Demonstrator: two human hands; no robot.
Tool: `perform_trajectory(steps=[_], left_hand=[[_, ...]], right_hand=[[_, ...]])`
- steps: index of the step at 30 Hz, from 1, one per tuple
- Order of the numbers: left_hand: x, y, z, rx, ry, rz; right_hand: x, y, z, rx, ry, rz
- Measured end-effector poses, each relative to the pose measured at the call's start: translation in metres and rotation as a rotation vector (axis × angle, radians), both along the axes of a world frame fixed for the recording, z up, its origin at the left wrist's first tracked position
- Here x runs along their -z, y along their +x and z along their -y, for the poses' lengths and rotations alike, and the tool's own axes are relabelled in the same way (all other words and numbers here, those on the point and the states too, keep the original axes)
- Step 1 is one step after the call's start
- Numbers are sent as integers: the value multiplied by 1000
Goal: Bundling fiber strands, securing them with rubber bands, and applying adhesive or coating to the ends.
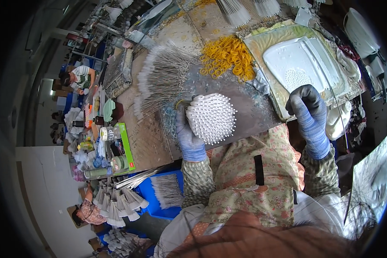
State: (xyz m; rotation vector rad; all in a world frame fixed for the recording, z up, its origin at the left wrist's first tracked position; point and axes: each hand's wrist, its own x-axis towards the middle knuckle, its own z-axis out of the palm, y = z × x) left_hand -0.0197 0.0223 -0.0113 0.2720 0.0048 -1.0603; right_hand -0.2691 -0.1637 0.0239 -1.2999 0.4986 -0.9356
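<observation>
While gripping one bundle of white-tipped wires (211, 118) in the gloved left hand (188, 138), above the near part of the table (254, 112), can count one yellow loop (179, 102) at its stem end. Beyond that, can count one heap of yellow bands (228, 58), one spread of loose grey wires (163, 77) and one white-coated board (284, 58). Cannot number the crowded tips. Facing tips-first up toward the camera and slightly rightward, with its long axis foreshortened and running back to the stems at upper left. Near the board's lower edge, can see the gloved right hand (307, 107) with curled fingers; cannot tell of anything pinched inside.
</observation>
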Motion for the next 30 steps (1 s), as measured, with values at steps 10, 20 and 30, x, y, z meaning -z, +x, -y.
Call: perform_trajectory(steps=[10, 20, 30], left_hand=[[39, 26, -27, -21, -53, 16], [13, 7, -15, 66, -245, -15], [18, 7, -19, 120, -299, 41]], right_hand=[[4, 2, -9, -29, -16, -46], [11, 6, -8, -20, 4, -74], [16, 7, -8, -28, -14, -102]])
